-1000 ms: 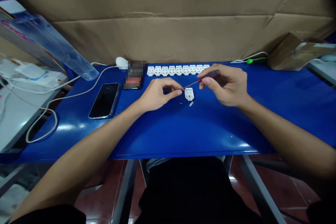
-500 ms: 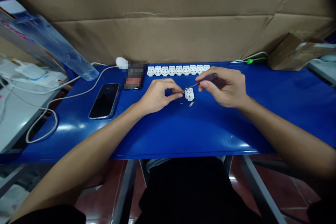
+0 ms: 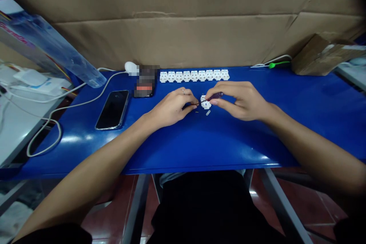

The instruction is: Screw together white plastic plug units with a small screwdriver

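Observation:
My right hand (image 3: 238,101) grips a screwdriver (image 3: 216,96) by its dark reddish handle, the shaft pointing left. The shaft's tip reaches the pinched thumb and fingers of my left hand (image 3: 177,106); whatever small piece they hold is too small to make out. Below the shaft a white plastic socket part (image 3: 205,103) lies on the blue table, partly covered by my right fingertips. Just in front of it are a small pale flat plate (image 3: 208,113) and a tiny brass-coloured screw (image 3: 197,112).
Several similar white parts (image 3: 194,75) form a row at the back. On the left lie a phone (image 3: 112,109), a dark device (image 3: 145,82) and a white cable (image 3: 61,106). A cardboard box (image 3: 317,55) stands at the back right, near a green cable tie (image 3: 278,64).
My right hand has come lower and left with the screwdriver, which now lies flatter. My left fingers have curled in more and still pinch by the tip.

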The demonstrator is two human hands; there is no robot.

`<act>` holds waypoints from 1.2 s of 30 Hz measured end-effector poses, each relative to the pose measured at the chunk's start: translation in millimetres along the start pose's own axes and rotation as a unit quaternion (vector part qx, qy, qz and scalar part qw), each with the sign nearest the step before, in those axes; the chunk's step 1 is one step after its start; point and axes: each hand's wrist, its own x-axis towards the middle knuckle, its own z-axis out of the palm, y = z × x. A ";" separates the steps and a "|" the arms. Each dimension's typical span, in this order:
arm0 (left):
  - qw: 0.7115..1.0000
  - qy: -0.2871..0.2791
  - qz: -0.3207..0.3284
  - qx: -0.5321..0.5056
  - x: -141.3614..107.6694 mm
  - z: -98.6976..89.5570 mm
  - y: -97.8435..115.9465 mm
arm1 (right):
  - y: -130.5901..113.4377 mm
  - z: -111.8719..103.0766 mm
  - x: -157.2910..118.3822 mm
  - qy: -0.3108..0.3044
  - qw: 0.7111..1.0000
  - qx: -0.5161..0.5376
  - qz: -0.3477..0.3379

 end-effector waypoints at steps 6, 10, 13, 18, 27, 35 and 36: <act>1.000 0.010 -0.003 -0.025 0.2 -1.1 4.2 | 4.1 1.4 -1.1 -0.003 1.000 0.007 0.015; 0.997 0.035 -0.022 -0.064 1.0 -5.6 7.8 | 5.2 1.3 -2.5 0.012 1.000 -0.001 0.014; 0.995 0.063 -0.038 -0.068 1.2 -8.1 10.5 | 6.2 -2.1 -2.4 0.069 0.997 -0.020 0.019; 0.998 0.019 0.023 -0.058 -0.8 -1.4 19.5 | 12.7 -6.7 -3.3 0.166 0.983 -0.058 0.055; 0.989 -0.067 0.098 0.093 -4.3 11.5 26.3 | 9.3 -4.1 -1.1 0.156 0.985 -0.032 0.063; 0.988 -0.047 0.123 0.075 -2.7 9.9 25.5 | 10.6 -3.8 -3.3 0.151 0.984 -0.018 0.093; 0.990 -0.045 0.117 0.071 -2.2 10.7 26.7 | 10.5 -3.7 -3.7 0.150 0.983 -0.018 0.100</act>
